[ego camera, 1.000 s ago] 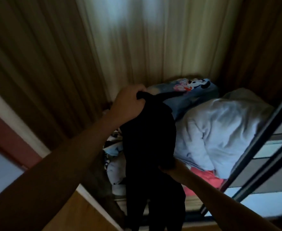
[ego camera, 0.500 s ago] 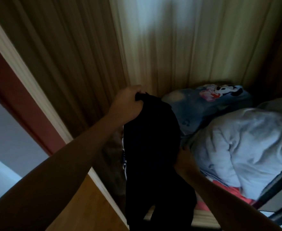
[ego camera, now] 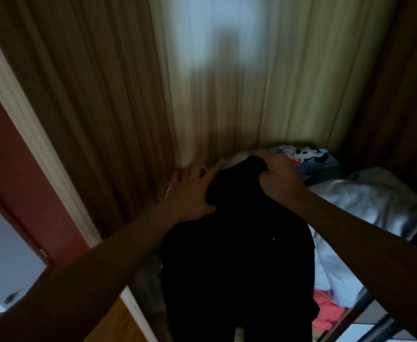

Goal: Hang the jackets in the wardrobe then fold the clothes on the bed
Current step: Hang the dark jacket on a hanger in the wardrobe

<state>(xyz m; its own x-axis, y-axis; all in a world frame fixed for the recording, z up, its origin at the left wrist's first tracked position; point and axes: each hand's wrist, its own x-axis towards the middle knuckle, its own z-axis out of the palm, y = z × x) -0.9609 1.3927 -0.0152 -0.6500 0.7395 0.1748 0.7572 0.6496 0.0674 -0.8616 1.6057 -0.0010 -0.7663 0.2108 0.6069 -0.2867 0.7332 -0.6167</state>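
Observation:
A black jacket [ego camera: 237, 255] hangs down in front of me inside the wooden wardrobe [ego camera: 99, 99]. My right hand [ego camera: 275, 174] grips its top edge, fingers curled over the dark cloth. My left hand [ego camera: 190, 191] lies beside it at the jacket's upper left with fingers spread and blurred, touching the cloth without gripping it. The jacket's lower part runs out of the frame at the bottom.
Bedding is piled on the wardrobe floor to the right: a blue cartoon-print pillow [ego camera: 311, 159], a white quilt [ego camera: 365, 208] and something red [ego camera: 326, 312] underneath. A dark sliding-door rail [ego camera: 375, 307] crosses the lower right. The white door frame [ego camera: 29, 124] and red wall stand to the left.
My right hand rose from the jacket's lower edge and took hold of its top. My left hand let go of the top and opened beside it. The view shifted left.

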